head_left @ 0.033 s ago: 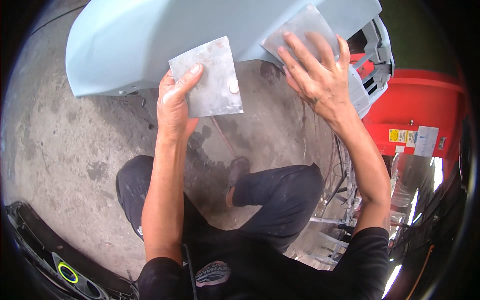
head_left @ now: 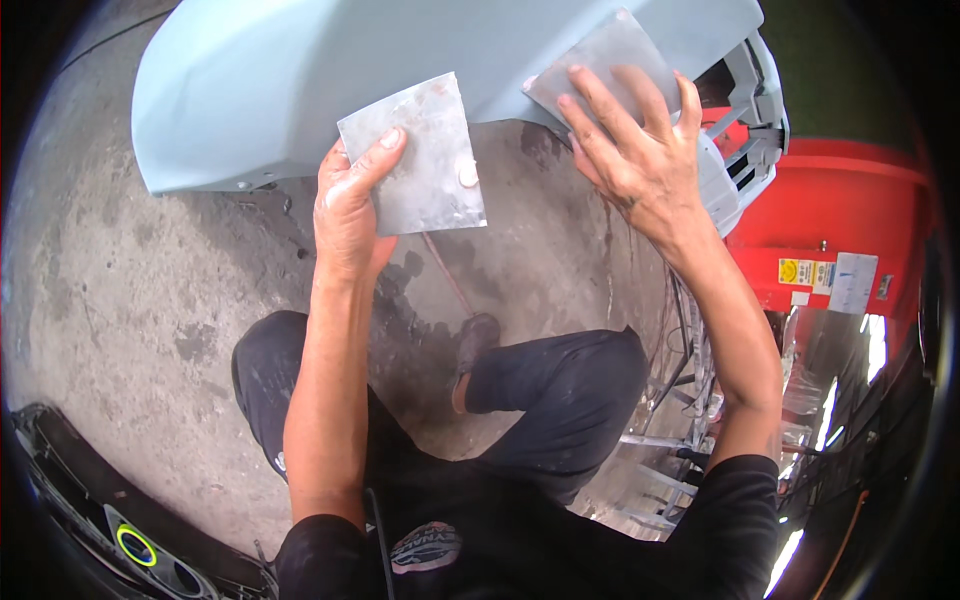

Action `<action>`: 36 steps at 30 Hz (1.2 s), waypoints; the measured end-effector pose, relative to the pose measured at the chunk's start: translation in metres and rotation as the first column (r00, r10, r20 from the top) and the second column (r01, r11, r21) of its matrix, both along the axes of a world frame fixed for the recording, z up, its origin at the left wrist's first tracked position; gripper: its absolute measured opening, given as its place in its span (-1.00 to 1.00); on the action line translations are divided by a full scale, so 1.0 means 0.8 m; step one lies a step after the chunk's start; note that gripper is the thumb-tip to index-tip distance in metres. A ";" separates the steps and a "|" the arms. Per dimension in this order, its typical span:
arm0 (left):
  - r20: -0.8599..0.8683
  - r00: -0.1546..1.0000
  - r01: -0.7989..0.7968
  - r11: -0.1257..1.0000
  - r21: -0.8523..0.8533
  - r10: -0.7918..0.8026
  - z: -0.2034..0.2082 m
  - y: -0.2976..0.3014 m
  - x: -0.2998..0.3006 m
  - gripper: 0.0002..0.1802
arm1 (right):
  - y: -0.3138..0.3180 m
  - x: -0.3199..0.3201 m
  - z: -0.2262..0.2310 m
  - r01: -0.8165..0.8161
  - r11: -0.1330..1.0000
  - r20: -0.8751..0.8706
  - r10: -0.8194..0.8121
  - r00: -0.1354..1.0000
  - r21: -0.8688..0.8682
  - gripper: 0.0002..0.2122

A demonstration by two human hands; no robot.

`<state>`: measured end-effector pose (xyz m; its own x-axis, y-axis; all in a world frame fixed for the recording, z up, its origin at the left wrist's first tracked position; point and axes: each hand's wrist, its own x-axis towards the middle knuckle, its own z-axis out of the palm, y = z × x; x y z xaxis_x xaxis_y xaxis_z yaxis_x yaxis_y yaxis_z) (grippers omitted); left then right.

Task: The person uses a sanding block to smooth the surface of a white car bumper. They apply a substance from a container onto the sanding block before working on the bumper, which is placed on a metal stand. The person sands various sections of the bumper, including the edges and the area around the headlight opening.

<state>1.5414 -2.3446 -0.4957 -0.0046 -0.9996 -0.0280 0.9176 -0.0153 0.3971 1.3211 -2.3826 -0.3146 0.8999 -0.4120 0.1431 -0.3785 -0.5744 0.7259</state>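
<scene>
My left hand [head_left: 350, 200] grips a flat grey metal plate [head_left: 425, 165], thumb on top and fingers underneath. A small whitish dab of paste [head_left: 467, 174] sits near the plate's right edge. Held against a light blue car body panel [head_left: 400, 50], a thin square metal spreader [head_left: 610, 48] lies under the fingertips of my right hand [head_left: 635, 150]. Those fingers are fanned out across the spreader; the thumb is mostly hidden. A little pale paste shows at the spreader's left corner.
The blue panel spans the top, with a grey frame part [head_left: 745, 150] at its right end. A red body part [head_left: 830, 220] with labels stands at right. Metal stand bars [head_left: 690, 370] are beside my knee. A black part with a yellow-green ring [head_left: 136, 545] lies lower left on concrete [head_left: 150, 330].
</scene>
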 end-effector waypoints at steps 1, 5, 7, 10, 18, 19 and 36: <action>0.000 1.000 0.000 1.000 -0.004 0.000 0.000 0.000 0.000 -0.54 | 0.002 -0.001 0.001 0.015 1.000 -0.009 -0.015 1.000 0.003 -0.65; 0.010 1.000 0.002 1.000 -0.006 -0.002 0.000 -0.001 0.001 -0.53 | 0.016 -0.003 0.008 0.037 0.999 -0.018 -0.037 0.999 0.017 -0.65; 0.016 1.000 0.001 1.000 0.000 -0.001 -0.001 -0.001 0.001 -0.52 | 0.018 -0.001 0.007 0.025 1.000 -0.015 -0.024 1.000 0.017 -0.66; 0.006 1.000 0.012 1.000 0.001 -0.012 -0.003 -0.002 0.001 -0.50 | 0.015 0.003 0.002 -0.006 1.000 -0.015 0.006 1.000 0.006 -0.68; 0.040 0.999 0.012 1.000 0.006 -0.013 -0.002 -0.001 0.002 -0.44 | 0.007 0.009 -0.003 -0.008 0.999 -0.118 0.004 0.993 -0.033 -0.73; 0.019 1.000 0.014 1.000 0.014 -0.014 -0.001 -0.002 0.002 -0.45 | 0.011 0.008 -0.001 0.015 1.000 -0.128 -0.017 0.992 -0.017 -0.72; -0.025 0.999 0.040 0.888 0.459 -0.032 0.026 0.077 -0.043 -0.61 | 0.132 -0.029 -0.105 -0.346 0.384 0.509 -0.740 0.440 0.856 -0.60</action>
